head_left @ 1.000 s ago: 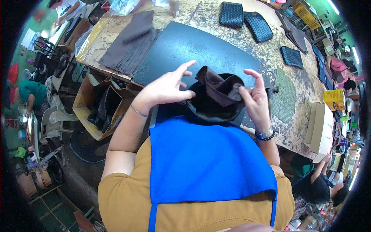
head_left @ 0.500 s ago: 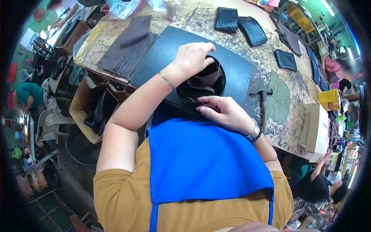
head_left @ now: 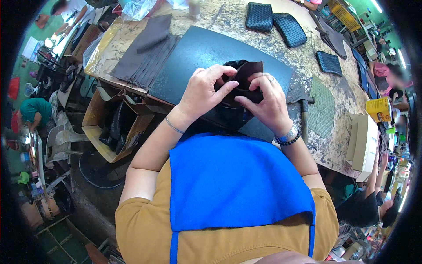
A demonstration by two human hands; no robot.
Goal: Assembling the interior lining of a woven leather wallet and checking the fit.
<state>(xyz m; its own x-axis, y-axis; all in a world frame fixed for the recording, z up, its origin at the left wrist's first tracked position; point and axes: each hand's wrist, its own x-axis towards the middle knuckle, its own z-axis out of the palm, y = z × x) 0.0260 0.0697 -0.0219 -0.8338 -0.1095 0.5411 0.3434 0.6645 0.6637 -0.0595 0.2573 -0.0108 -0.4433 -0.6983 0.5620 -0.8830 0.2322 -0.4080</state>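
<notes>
A black leather pouch [head_left: 232,115] with a dark brown lining [head_left: 250,69] stands mouth-up at the near edge of a dark smooth board [head_left: 193,57]. My left hand [head_left: 206,88] pinches the left side of its rim between thumb and fingers. My right hand [head_left: 267,100] is closed on the right side of the rim, its fingers bent over the brown lining. One piece of lining sticks up above the opening. The fingertips are partly hidden by the folds, and the pouch's inside is mostly dark.
Two black woven pouches [head_left: 289,30] and a third woven pouch [head_left: 328,63] lie beyond the board. A hammer [head_left: 304,115] rests to its right, beside a green mat [head_left: 321,108]. Brown sheets [head_left: 140,57] are stacked left. A carton [head_left: 110,127] holding black pieces is below the table edge.
The pouch's mouth has narrowed, and a piece of brown lining now stands up. My left hand has come down to the left rim; my right hand has moved up and gripped the right side.
</notes>
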